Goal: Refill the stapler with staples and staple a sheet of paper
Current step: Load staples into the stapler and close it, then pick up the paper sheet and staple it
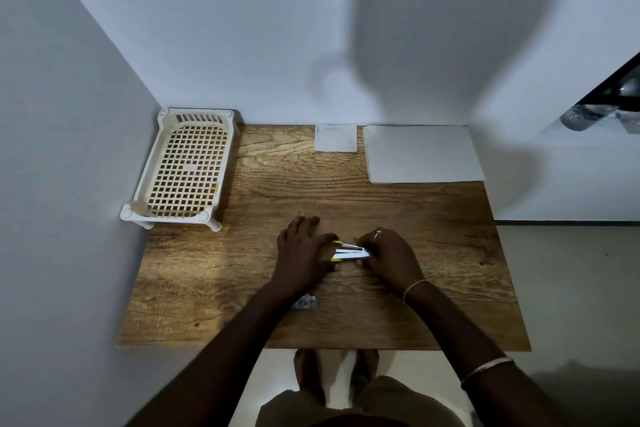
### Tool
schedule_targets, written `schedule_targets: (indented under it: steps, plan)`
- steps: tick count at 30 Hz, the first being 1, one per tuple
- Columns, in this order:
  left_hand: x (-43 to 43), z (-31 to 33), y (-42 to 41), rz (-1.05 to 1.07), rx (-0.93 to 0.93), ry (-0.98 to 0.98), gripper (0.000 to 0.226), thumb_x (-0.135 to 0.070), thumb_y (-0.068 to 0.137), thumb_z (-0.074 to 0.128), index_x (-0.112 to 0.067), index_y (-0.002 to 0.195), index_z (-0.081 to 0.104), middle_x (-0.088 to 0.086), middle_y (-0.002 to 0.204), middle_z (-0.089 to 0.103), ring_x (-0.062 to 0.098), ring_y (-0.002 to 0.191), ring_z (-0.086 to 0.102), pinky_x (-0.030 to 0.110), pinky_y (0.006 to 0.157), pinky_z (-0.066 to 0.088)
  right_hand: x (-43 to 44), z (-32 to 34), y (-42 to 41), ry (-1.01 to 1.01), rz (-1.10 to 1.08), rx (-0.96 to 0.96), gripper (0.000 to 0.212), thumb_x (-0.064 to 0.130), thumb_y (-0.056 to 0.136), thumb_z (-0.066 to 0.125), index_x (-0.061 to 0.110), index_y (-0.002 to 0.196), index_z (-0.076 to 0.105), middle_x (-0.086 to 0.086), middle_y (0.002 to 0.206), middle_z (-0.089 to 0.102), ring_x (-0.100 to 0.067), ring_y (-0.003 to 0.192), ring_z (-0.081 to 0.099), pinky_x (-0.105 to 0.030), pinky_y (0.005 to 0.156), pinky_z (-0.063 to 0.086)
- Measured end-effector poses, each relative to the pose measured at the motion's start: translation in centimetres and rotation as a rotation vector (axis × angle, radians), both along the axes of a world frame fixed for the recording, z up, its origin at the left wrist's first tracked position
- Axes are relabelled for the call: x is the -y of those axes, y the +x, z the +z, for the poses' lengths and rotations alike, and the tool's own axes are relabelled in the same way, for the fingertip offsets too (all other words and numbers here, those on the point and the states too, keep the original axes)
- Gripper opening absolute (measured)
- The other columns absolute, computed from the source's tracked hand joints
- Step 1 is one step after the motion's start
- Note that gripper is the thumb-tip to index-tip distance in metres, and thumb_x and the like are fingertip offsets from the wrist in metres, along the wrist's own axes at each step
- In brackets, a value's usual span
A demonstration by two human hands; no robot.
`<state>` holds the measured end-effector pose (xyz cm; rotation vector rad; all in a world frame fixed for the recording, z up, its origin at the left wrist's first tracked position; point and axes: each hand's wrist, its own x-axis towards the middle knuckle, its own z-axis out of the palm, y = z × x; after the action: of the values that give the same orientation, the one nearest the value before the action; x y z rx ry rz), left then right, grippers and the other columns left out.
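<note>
A small white stapler with yellow tips (349, 252) lies opened between my hands at the middle of the wooden table (242, 288). My left hand (301, 250) holds its yellow-tipped end with thumb and fingers. My right hand (389, 255) grips its other end; the fingers hide that part. A small staple box (306, 302) lies under my left forearm, partly hidden. A stack of white paper (422, 154) lies at the table's far right. A smaller white sheet (336, 137) lies beside it at the back middle.
A cream plastic mesh tray (187, 166) stands at the back left corner against the walls. The table's front edge runs just above my feet. Floor lies beyond the table's right edge.
</note>
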<state>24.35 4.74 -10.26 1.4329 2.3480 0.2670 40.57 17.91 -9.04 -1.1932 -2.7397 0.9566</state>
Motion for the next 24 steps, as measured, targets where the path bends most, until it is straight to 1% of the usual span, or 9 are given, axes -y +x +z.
schedule_targets:
  steps: [5, 7, 9, 12, 14, 16, 18, 21, 24]
  plan:
    - [0.1, -0.3, 0.1, -0.007, -0.001, -0.004, 0.065, -0.061, 0.075, 0.075, -0.046, 0.136, 0.055, 0.002, 0.163, 0.03, 0.031, 0.152, 0.015, 0.049, 0.118, 0.017, -0.2, -0.4, 0.1, 0.022, 0.012, 0.016, 0.033, 0.03, 0.07, 0.083, 0.028, 0.103, 0.076, 0.008, 0.096, 0.068, -0.015, 0.096, 0.057, -0.024, 0.073, 0.038]
    - [0.2, -0.5, -0.1, -0.018, 0.002, -0.003, 0.07, -0.063, 0.076, 0.074, -0.045, 0.139, 0.052, 0.002, 0.164, 0.029, 0.031, 0.153, 0.014, 0.049, 0.118, 0.016, -0.2, -0.4, 0.2, 0.03, 0.024, 0.025, 0.037, 0.031, 0.07, 0.084, 0.029, 0.106, 0.075, 0.008, 0.099, 0.068, -0.016, 0.099, 0.057, -0.024, 0.073, 0.038]
    - [0.4, -0.8, -0.4, -0.043, 0.019, -0.01, 0.082, -0.07, 0.074, 0.071, -0.041, 0.147, 0.045, 0.003, 0.166, 0.025, 0.03, 0.153, 0.013, 0.05, 0.119, 0.014, -0.3, -0.4, 0.3, 0.024, 0.036, 0.011, 0.047, 0.035, 0.068, 0.085, 0.027, 0.112, 0.071, 0.007, 0.104, 0.067, -0.018, 0.103, 0.057, -0.026, 0.077, 0.041]
    - [0.9, -1.0, -1.1, -0.082, 0.052, -0.022, 0.106, -0.081, 0.066, 0.064, -0.036, 0.156, 0.031, 0.002, 0.168, 0.02, 0.029, 0.155, 0.011, 0.052, 0.12, 0.013, -0.4, -0.1, 0.5, 0.001, 0.017, -0.05, 0.065, 0.057, 0.07, 0.08, 0.024, 0.124, 0.065, 0.004, 0.115, 0.065, -0.016, 0.109, 0.055, -0.032, 0.087, 0.048]
    - [0.9, -0.8, -2.0, -0.096, 0.065, -0.022, 0.114, -0.089, 0.063, 0.055, -0.033, 0.158, 0.026, 0.0, 0.169, 0.019, 0.027, 0.156, 0.011, 0.052, 0.121, 0.015, -0.6, 0.1, 0.3, 0.01, 0.009, -0.071, 0.063, 0.063, 0.08, 0.069, 0.022, 0.127, 0.063, 0.003, 0.12, 0.064, -0.016, 0.113, 0.055, -0.032, 0.092, 0.048]
    - [0.4, -0.3, -3.2, -0.089, 0.099, -0.012, 0.117, -0.093, 0.065, 0.044, -0.027, 0.159, 0.024, 0.0, 0.169, 0.019, 0.026, 0.156, 0.012, 0.05, 0.124, 0.017, -1.2, 0.1, -0.4, 0.046, 0.039, -0.056, 0.057, 0.056, 0.087, 0.065, 0.02, 0.131, 0.06, -0.001, 0.128, 0.062, -0.018, 0.121, 0.054, -0.03, 0.097, 0.045]
    - [-0.7, 0.4, -4.7, -0.076, 0.145, 0.013, 0.113, -0.088, 0.073, 0.049, -0.022, 0.16, 0.023, 0.001, 0.169, 0.019, 0.025, 0.156, 0.012, 0.048, 0.126, 0.014, -2.3, 0.4, -1.7, 0.113, 0.092, -0.028, 0.058, 0.049, 0.088, 0.068, 0.018, 0.135, 0.057, -0.005, 0.133, 0.06, -0.022, 0.124, 0.053, -0.032, 0.099, 0.045]
    - [-2.8, 1.3, -7.1, -0.144, 0.089, 0.011, 0.107, -0.067, 0.082, 0.067, -0.017, 0.162, 0.016, 0.005, 0.17, 0.014, 0.026, 0.157, 0.01, 0.041, 0.125, 0.009, -5.0, 0.8, -4.4, 0.274, 0.233, 0.078, 0.071, 0.044, 0.083, 0.073, 0.014, 0.142, 0.049, -0.011, 0.141, 0.054, -0.029, 0.129, 0.051, -0.039, 0.102, 0.045]
    - [-5.7, 2.2, -9.0, -0.209, 0.021, -0.039, 0.116, -0.06, 0.08, 0.075, -0.015, 0.162, 0.008, 0.008, 0.171, 0.007, 0.028, 0.157, 0.006, 0.047, 0.125, 0.008, -8.1, 1.2, -7.5, 0.369, 0.331, 0.189, 0.091, 0.05, 0.078, 0.075, 0.012, 0.15, 0.036, -0.014, 0.153, 0.042, -0.03, 0.138, 0.041, -0.041, 0.112, 0.036]
